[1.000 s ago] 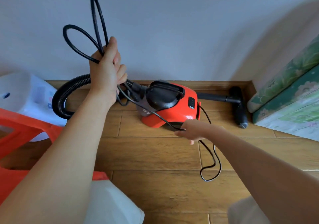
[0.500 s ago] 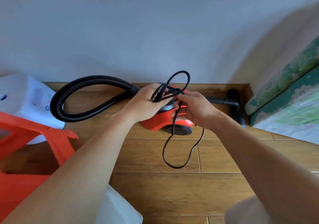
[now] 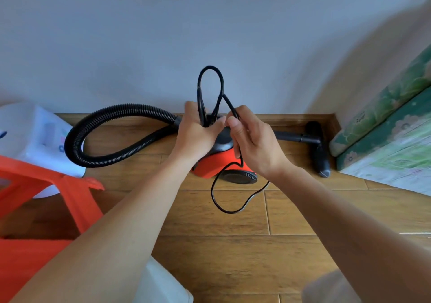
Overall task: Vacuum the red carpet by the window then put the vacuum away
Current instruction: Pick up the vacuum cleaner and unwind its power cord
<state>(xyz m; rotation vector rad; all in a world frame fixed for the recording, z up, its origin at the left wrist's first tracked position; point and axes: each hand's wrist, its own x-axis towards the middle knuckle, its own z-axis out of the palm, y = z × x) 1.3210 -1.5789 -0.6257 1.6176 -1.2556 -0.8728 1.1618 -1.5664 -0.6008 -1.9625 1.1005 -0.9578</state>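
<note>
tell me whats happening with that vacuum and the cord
A person is coiling the black power cord of the red vacuum, which sits on the wooden floor by the wall. The left hand grips the gathered loops; the right hand feeds in more. A slack loop trails on the floor.

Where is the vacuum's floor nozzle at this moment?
In the head view, the floor nozzle lies on the wooden floor at right, in the corner by the wall, between the red vacuum and the green mattress.

Both hands (image 3: 198,130) (image 3: 254,144) raised together — fingers (image 3: 233,123) curled, seemingly pinching.
</note>
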